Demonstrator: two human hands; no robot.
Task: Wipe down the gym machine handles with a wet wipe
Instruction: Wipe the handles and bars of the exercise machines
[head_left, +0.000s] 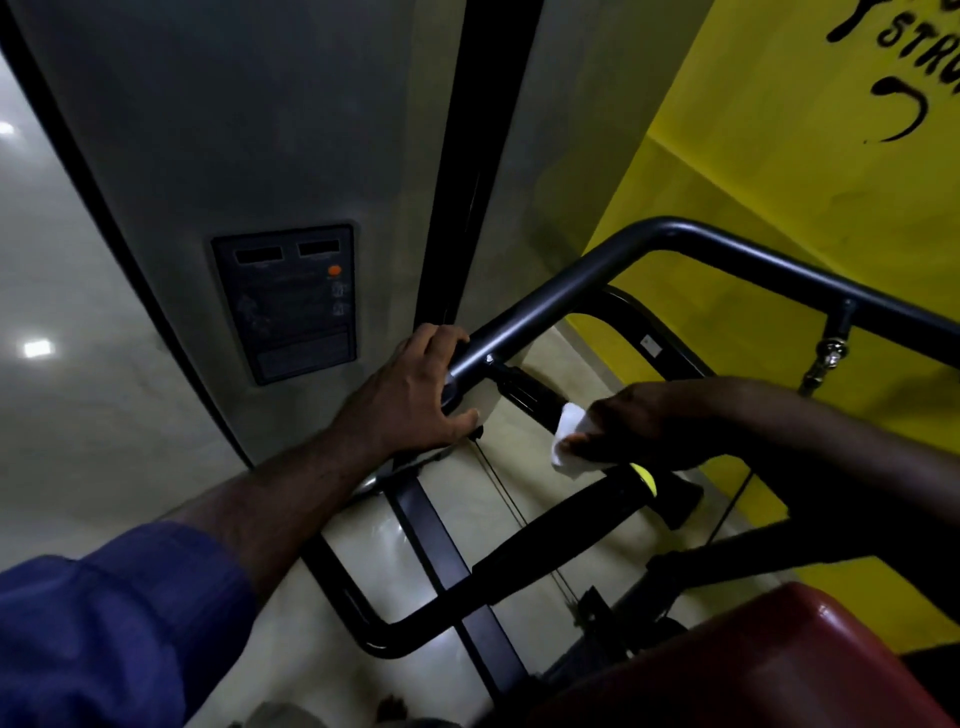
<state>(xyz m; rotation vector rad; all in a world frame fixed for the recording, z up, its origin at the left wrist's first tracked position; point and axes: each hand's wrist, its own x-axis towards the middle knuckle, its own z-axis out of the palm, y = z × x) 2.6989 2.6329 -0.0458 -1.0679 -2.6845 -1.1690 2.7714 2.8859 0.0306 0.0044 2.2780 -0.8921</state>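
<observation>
A wet wipe (569, 439) is pinched round one handle (530, 392) by the right hand (649, 421), the bar (545, 306) clasped by the left hand (415, 395). Wiping is judged unfinished.

Grey machine shroud (234, 130) far left w/ dark label panel (288, 312), orange dot (334, 270) on it. Yellow wall (779, 156) right, black lettering (914, 36) at top. Red seat pad (753, 670) near right. Glossy pale floor (47, 312) left.

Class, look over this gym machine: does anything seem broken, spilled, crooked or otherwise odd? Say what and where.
Nothing stands out. The left hand grips the end of the grey bar, the right hand holds a white wipe against the black handle, and no spill or damage shows, though the picture is dim.
</observation>
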